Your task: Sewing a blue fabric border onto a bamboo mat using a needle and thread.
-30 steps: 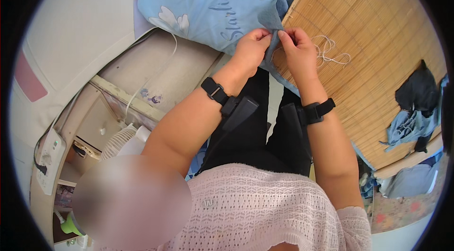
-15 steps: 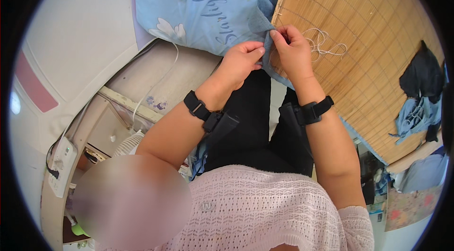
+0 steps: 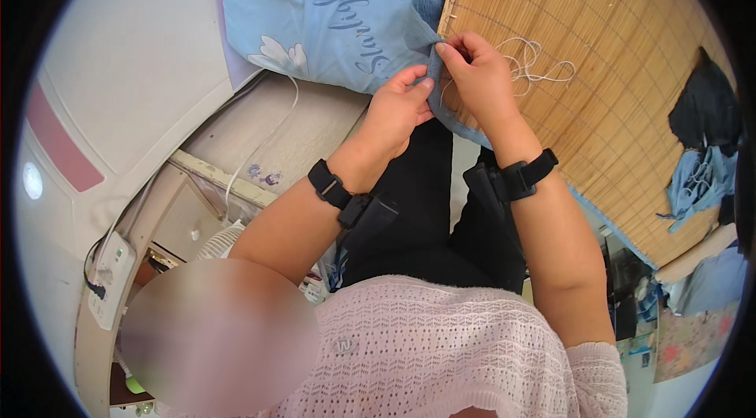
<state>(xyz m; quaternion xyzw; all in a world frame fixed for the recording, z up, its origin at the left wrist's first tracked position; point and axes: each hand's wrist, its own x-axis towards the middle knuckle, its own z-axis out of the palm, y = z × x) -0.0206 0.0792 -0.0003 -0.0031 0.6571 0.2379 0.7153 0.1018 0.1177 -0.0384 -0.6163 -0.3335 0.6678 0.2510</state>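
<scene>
A bamboo mat (image 3: 598, 142) bordered with blue-grey cloth edging (image 3: 425, 16) lies in front of me. My right hand (image 3: 482, 75) pinches this edging between thumb and bent fingers at the mat's near left corner; a stretch of it stands folded up just beyond. Close by on the left, my left hand (image 3: 396, 107) is closed with its fingertips at the same edging, a little nearer to me. Whether a needle or other small thing is between the fingers is hidden. A thin white cord (image 3: 535, 72) lies in loose loops on the mat beside my right hand.
A light blue pillow (image 3: 315, 16) with a flower print sits beyond my left hand. Black and blue garments (image 3: 699, 111) lie on the mat at far right. On the left are a white curved panel (image 3: 134, 79), a power strip (image 3: 114, 276) and a white cable (image 3: 290, 107).
Both hands have shifted slightly left in the picture along with the edging. The mat and pillow appear shifted a little too, as the view has moved. Both grips look about the same.
</scene>
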